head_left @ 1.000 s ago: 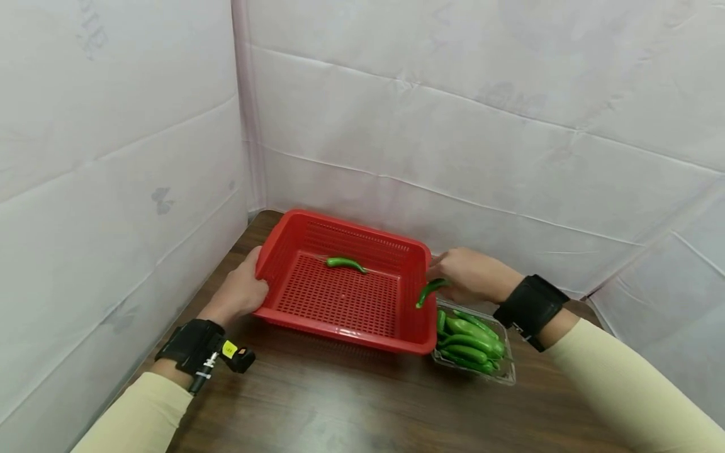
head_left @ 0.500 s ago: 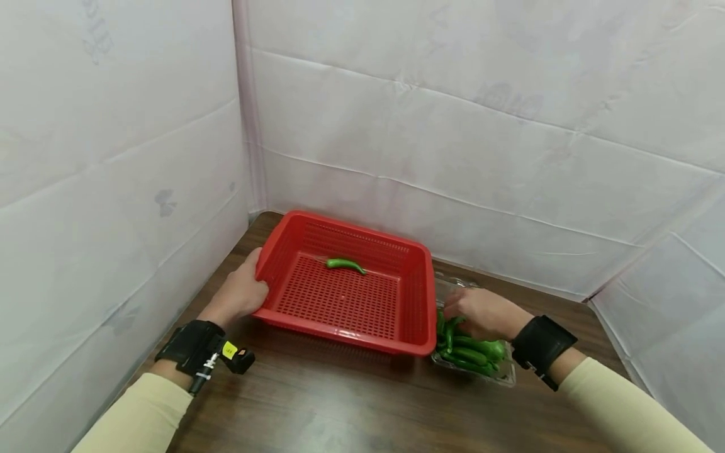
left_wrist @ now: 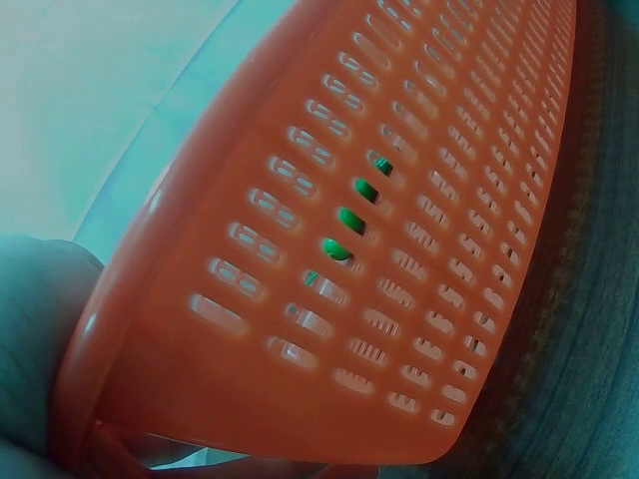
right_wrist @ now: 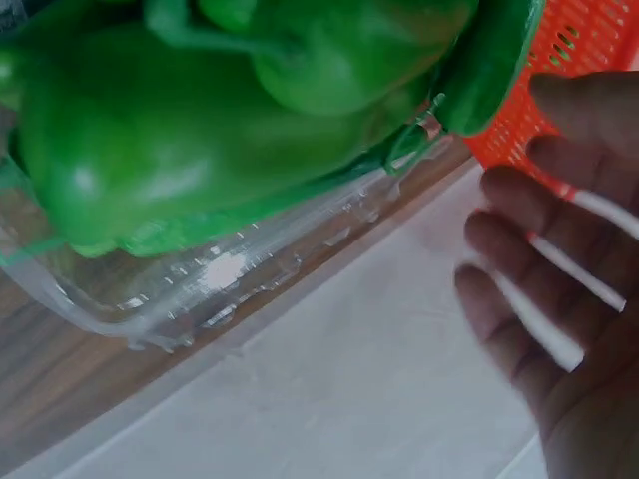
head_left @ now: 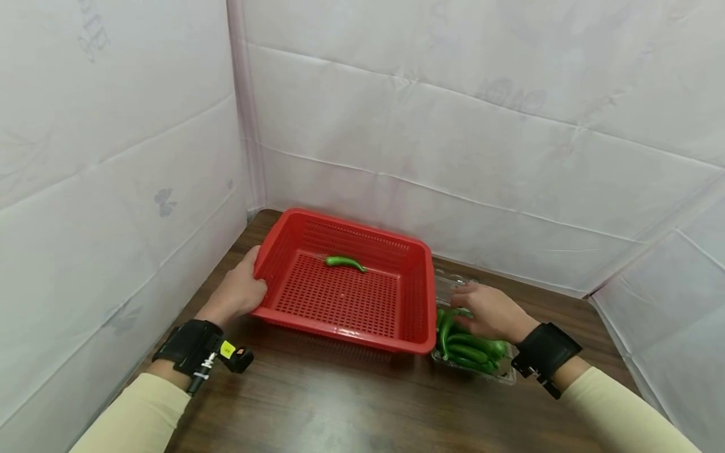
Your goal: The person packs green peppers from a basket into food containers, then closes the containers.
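- Your red basket (head_left: pixel 345 296) — rigid perforated plastic, rectangular — sits mid-frame on the dark wood table (head_left: pixel 340 402); your left hand (head_left: pixel 240 292) grips its left rim.
- The clear, thin plastic tray (head_left: pixel 498 372), lower right, holds glossy curved green peppers (head_left: pixel 467 349).
- Your right hand (head_left: pixel 493 311) hovers over them, fingers spread and holding nothing; you seem between picks — next, pinch 1 pepper.
- 1 pepper (head_left: pixel 344 262) lies in the basket.
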Demonstrator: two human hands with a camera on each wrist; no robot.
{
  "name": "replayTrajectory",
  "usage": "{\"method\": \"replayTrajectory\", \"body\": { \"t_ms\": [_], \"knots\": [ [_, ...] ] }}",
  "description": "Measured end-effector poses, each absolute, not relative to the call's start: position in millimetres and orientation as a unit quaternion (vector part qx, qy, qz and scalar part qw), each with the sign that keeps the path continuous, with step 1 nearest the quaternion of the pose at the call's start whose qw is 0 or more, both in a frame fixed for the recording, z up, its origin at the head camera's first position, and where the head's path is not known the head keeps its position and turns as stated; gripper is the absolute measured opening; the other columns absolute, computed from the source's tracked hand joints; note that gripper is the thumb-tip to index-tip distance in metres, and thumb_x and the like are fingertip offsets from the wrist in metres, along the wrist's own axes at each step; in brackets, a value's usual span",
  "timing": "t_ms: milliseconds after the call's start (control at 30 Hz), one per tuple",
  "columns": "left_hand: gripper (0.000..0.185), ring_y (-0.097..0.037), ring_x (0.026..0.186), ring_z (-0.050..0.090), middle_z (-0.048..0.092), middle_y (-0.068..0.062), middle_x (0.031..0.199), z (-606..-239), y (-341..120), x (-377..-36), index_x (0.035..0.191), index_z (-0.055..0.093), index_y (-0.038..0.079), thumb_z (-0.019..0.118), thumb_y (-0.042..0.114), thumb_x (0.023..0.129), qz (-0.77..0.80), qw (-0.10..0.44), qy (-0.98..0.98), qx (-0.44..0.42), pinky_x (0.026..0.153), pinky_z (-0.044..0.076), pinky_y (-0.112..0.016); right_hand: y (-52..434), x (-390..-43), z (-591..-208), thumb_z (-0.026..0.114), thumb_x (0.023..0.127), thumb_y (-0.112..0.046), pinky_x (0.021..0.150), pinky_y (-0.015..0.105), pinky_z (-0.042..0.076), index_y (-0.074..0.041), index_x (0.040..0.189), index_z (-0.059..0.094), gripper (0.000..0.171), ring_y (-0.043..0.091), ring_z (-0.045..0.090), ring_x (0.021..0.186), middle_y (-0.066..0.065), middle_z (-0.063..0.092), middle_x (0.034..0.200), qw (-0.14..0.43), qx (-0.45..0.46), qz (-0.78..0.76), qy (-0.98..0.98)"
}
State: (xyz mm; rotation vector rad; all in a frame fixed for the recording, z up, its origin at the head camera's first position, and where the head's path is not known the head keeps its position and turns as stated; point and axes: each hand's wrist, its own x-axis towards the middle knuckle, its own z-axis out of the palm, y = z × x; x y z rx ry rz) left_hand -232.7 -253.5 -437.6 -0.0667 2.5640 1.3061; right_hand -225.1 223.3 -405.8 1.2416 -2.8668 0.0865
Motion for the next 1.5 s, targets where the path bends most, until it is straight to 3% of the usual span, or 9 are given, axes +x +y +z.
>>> {"method": "replayTrajectory", "body": {
  "t_ms": [133, 233, 433, 733, 1233, 1500],
  "knots": [
    [0.074, -0.032, 0.1, 0.069, 0.059, -0.03, 0.134, -437, -254, -233, 0.165, 0.014, 0.01, 0.044, 0.001, 0.097, 0.446, 0.128, 0.886, -0.022, 0.073, 0.056, -0.034, 221, -216, -411, 0.082, 0.084, -0.052, 0.072, 0.037, 0.059, -0.012, 0.107, 0.078, 0.046, 0.018, 0.069, 0.084, 0.002, 0.075, 0.097, -0.019, 0.335, 0.009, -0.942],
    [0.074, -0.032, 0.1, 0.069, 0.059, -0.03, 0.134, -437, -255, -232, 0.165, 0.014, 0.009, 0.044, 0.001, 0.097, 0.445, 0.127, 0.886, -0.019, 0.074, 0.055, -0.034, 218, -212, -415, 0.081, 0.081, -0.06, 0.076, 0.042, 0.06, -0.01, 0.114, 0.076, 0.06, 0.022, 0.069, 0.09, 0.004, 0.076, 0.103, -0.03, 0.307, 0.008, -0.951],
    [0.076, -0.032, 0.101, 0.07, 0.059, -0.03, 0.135, -439, -255, -233, 0.166, 0.012, 0.011, 0.043, 0.001, 0.097, 0.451, 0.126, 0.883, -0.02, 0.074, 0.056, -0.034, 215, -210, -417, 0.086, 0.08, -0.05, 0.085, 0.051, 0.059, -0.007, 0.12, 0.074, 0.06, 0.03, 0.068, 0.102, 0.01, 0.076, 0.113, -0.037, 0.283, 0.018, -0.958],
    [0.075, -0.033, 0.103, 0.069, 0.059, -0.029, 0.135, -437, -255, -232, 0.165, 0.014, 0.01, 0.044, 0.0, 0.097, 0.453, 0.123, 0.883, -0.014, 0.077, 0.056, -0.036, 221, -212, -413, 0.088, 0.079, -0.045, 0.094, 0.053, 0.058, -0.005, 0.129, 0.071, 0.066, 0.034, 0.067, 0.116, 0.012, 0.073, 0.125, -0.068, 0.292, 0.047, -0.953],
    [0.076, -0.031, 0.1, 0.07, 0.059, -0.03, 0.135, -437, -256, -234, 0.166, 0.011, 0.01, 0.043, 0.0, 0.097, 0.453, 0.123, 0.883, -0.015, 0.075, 0.055, -0.034, 221, -213, -413, 0.09, 0.078, -0.044, 0.095, 0.053, 0.058, -0.005, 0.13, 0.07, 0.068, 0.034, 0.067, 0.118, 0.013, 0.072, 0.126, -0.076, 0.307, 0.038, -0.948],
    [0.075, -0.033, 0.1, 0.072, 0.06, -0.03, 0.133, -439, -254, -232, 0.165, 0.013, 0.011, 0.042, -0.001, 0.097, 0.462, 0.127, 0.877, -0.015, 0.073, 0.057, -0.034, 222, -216, -398, 0.088, 0.081, -0.039, 0.093, 0.052, 0.059, -0.006, 0.128, 0.072, 0.06, 0.033, 0.068, 0.116, 0.012, 0.073, 0.125, -0.074, 0.296, 0.046, -0.951]
  ]
}}
